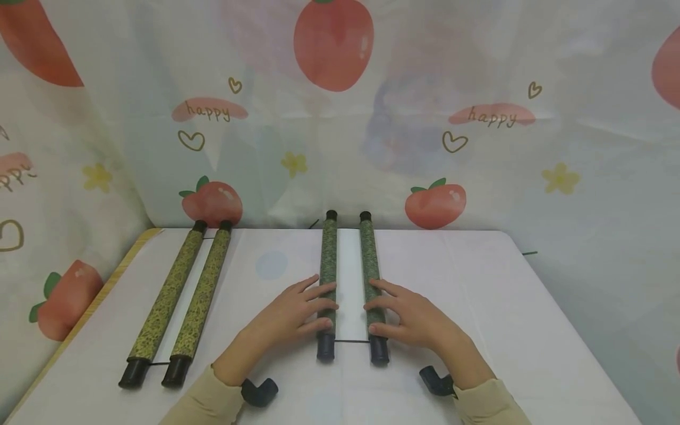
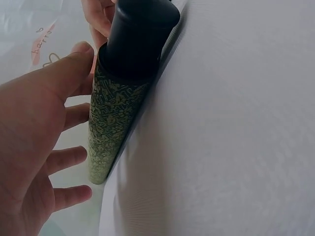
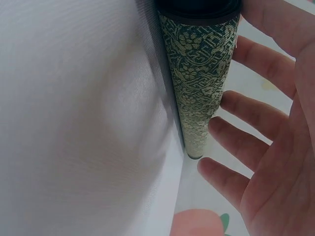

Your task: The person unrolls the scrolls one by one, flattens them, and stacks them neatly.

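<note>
A green patterned scroll with black end knobs lies partly unrolled at the middle of the table, in the head view. Its left roll [image 1: 329, 254] and right roll [image 1: 370, 254] stand apart, with a white strip [image 1: 350, 277] between them. Spread fingers of my left hand [image 1: 287, 313] rest on the near part of the left roll. My right hand [image 1: 417, 316] touches the right roll in the same way, fingers loosely extended. Each wrist view shows thumb and fingers along one side of the brocade, near a black knob [image 2: 142, 39], without wrapping round it.
A second scroll, yellow-green [image 1: 204, 277] with black knobs, lies partly unrolled at the left of the white-covered table [image 1: 451, 271]. A wooden edge [image 1: 101, 295] shows on the far left. Behind stands a printed cloth backdrop [image 1: 340, 141]. Dark curved pieces [image 1: 260, 392] sit at both wrists.
</note>
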Demonstrator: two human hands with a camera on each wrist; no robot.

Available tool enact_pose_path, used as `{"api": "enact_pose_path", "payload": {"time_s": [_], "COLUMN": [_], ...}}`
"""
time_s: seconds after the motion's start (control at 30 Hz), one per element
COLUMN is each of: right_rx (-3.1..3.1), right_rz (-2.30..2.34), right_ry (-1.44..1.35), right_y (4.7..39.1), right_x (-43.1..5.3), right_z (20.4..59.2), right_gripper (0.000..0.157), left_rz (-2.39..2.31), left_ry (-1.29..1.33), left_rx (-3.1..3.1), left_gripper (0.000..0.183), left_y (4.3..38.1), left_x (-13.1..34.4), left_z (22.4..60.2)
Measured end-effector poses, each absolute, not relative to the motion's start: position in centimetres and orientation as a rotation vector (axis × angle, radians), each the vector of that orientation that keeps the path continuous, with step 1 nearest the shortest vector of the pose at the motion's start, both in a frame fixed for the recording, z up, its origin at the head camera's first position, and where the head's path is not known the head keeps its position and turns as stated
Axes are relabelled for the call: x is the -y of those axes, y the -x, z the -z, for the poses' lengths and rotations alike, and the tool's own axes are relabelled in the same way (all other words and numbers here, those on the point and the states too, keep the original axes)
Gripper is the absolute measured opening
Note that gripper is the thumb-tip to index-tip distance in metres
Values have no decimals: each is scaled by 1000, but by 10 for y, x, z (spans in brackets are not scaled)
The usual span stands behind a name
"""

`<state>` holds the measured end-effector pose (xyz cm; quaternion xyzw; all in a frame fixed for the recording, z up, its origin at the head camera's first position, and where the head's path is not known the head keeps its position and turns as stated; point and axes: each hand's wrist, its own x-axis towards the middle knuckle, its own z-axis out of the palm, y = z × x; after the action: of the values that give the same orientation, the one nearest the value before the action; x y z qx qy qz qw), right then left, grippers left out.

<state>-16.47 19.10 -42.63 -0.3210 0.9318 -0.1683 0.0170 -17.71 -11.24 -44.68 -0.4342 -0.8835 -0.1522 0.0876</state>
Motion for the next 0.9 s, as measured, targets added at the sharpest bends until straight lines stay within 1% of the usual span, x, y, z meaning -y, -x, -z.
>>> {"api": "enact_pose_path", "payload": {"time_s": [0.3,0.6,0.9], "right_rx": [-2939,-2947,-2959], "right_rz": [532,500,483], "right_ry": [1009,1005,1036], "right_y": [164,167,165], "right_x": [-192,-193,-195], "right_z": [423,422,423], "right_gripper": [27,21,20], "left_rz": [473,493,479], "left_ry": [1305,1322,1331], "left_rx": [2599,2550,2588], "left_gripper": [37,29,30], "left_y": [179,180,180], "left_x": [113,113,114], "left_z": [447,447,442]}}
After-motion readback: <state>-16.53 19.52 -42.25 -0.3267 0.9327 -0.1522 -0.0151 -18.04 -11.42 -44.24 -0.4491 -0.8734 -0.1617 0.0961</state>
